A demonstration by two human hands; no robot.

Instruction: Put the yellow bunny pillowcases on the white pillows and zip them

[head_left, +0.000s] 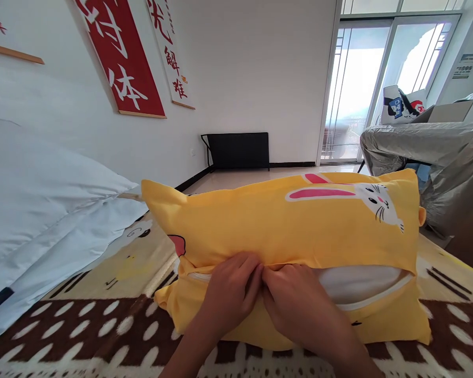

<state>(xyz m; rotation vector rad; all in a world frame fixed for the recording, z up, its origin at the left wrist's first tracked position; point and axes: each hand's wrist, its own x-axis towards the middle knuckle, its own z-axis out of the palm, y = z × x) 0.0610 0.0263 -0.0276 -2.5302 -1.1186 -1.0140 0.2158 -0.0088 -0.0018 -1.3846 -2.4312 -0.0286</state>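
A yellow pillowcase [228, 223] printed with a white rabbit lies across the bed in front of me, filled out by a white inner pillow [355, 281]. Its long zipper [378, 295] gapes on the right, where the inner pillow shows; left of my hands its edges lie close together. My left hand [232, 286] pinches the pillowcase edge at the middle of the zipper line. Right beside it, thumbs nearly touching, my right hand [294, 294] is closed on the same edge. The zipper's pull is hidden by my fingers.
A patterned brown and cream blanket [82, 328] lies underneath. At the left is a large white pillow [43, 210] with a dark tag. Beyond stand a black folded panel [238, 150] by the wall and a table with a silvery cover [425, 142] bearing boxes.
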